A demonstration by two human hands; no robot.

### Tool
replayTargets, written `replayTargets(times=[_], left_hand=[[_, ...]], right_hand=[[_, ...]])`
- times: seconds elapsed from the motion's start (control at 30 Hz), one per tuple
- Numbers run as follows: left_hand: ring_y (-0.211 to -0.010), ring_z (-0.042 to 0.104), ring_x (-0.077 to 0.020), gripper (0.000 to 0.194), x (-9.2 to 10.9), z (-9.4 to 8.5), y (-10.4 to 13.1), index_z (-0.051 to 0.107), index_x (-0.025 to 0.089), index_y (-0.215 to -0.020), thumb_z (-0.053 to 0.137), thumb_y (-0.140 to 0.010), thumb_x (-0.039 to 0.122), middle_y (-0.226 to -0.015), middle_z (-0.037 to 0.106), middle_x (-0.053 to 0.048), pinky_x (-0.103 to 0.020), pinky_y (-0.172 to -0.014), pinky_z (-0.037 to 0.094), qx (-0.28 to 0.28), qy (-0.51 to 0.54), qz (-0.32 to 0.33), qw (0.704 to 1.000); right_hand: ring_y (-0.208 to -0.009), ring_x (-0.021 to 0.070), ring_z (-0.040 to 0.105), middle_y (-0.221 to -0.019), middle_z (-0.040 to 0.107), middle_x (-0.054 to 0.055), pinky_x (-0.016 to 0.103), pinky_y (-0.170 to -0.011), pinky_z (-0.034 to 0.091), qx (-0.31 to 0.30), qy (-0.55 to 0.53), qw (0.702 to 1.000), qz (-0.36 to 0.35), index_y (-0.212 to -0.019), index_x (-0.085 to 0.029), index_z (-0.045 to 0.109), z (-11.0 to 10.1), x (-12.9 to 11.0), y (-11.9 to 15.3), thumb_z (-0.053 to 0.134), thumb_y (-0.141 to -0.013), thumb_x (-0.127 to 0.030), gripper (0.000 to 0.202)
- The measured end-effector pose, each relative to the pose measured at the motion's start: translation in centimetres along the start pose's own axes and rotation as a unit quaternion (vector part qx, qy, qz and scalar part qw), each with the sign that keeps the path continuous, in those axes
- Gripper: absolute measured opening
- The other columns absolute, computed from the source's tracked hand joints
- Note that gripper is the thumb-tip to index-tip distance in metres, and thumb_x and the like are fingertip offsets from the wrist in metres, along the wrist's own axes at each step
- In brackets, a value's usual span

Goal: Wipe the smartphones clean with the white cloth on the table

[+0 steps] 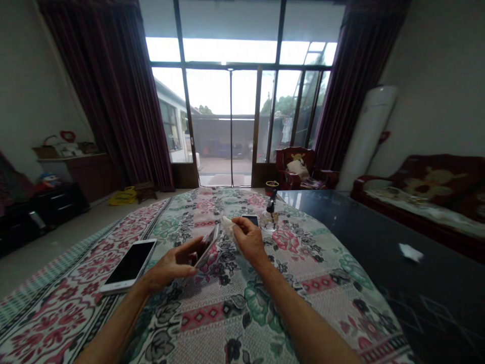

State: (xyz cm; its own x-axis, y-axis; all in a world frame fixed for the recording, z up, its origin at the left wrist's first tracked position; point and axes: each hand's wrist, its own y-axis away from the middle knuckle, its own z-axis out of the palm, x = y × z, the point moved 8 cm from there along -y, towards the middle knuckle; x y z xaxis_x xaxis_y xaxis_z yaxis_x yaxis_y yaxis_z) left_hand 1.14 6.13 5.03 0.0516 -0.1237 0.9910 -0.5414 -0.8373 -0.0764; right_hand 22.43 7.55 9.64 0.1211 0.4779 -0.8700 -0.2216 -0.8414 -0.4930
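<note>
My left hand [171,264] grips a smartphone [206,246] by its edges, tilted on its side above the flowered tablecloth [227,323]. Pinched in the fingers of my right hand [248,238] is a white tissue [228,227], held just off the phone's upper end. A larger white tablet [129,266] with a dark screen lies flat to the left of my left hand. Behind my right hand rests another phone [250,219], partly hidden by the hand. Beside it stands a clear glass bottle [269,220] with a black top.
A dark glossy tabletop [341,222] adjoins the cloth on the right, with a crumpled white paper [411,253] on it. Farther off are a wooden armchair [297,169], a wooden sofa [428,187], a yellow item [123,196] on the floor and a glass door [227,131].
</note>
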Motion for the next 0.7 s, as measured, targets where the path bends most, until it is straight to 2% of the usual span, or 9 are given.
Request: replayTargets(times=[0.17,0.4,0.57,0.7], left_hand=[[-0.130,0.042,-0.0341,0.085,-0.6,-0.1,0.2,0.043,0.022,-0.140,0.078,-0.063,0.029,-0.141,0.048,-0.013,-0.052,-0.109,0.027,-0.007,0.017,-0.007,1.000],[-0.122,0.050,-0.0338,0.082,-1.3,-1.5,0.6,0.040,0.021,-0.141,0.074,-0.068,0.027,-0.139,0.051,-0.013,-0.049,-0.101,0.038,0.022,0.026,-0.029,0.999],[-0.127,0.045,-0.0325,0.081,-0.7,-1.1,0.4,0.042,0.020,-0.140,0.074,-0.066,0.029,-0.138,0.052,-0.013,-0.047,-0.104,0.035,0.027,0.018,-0.024,0.999],[-0.127,0.045,-0.0322,0.083,-0.1,0.3,0.3,0.043,0.021,-0.140,0.074,-0.064,0.029,-0.138,0.052,-0.011,-0.047,-0.105,0.034,0.002,-0.006,-0.024,1.000]], right_hand=[[-0.075,0.0160,0.061,-0.083,0.068,0.003,0.025,-0.066,0.048,-0.056,0.018,0.998,-0.036,-0.089,-0.016,0.069,1.7,-2.5,0.8,0.055,-0.076,-0.026,0.021],[-0.075,0.0148,0.060,-0.084,0.068,0.003,0.026,-0.067,0.048,-0.098,0.030,0.993,-0.065,-0.091,-0.018,0.069,3.0,-4.3,1.9,0.053,-0.079,-0.022,0.020],[-0.070,0.0142,0.060,-0.083,0.069,0.003,0.025,-0.066,0.048,-0.091,0.010,0.994,-0.054,-0.090,-0.017,0.068,3.0,-4.2,1.7,0.054,-0.078,-0.023,0.020],[-0.070,0.0151,0.060,-0.082,0.069,0.003,0.025,-0.065,0.047,-0.062,0.001,0.998,-0.030,-0.087,-0.016,0.068,2.2,-2.4,1.0,0.055,-0.076,-0.025,0.020]])
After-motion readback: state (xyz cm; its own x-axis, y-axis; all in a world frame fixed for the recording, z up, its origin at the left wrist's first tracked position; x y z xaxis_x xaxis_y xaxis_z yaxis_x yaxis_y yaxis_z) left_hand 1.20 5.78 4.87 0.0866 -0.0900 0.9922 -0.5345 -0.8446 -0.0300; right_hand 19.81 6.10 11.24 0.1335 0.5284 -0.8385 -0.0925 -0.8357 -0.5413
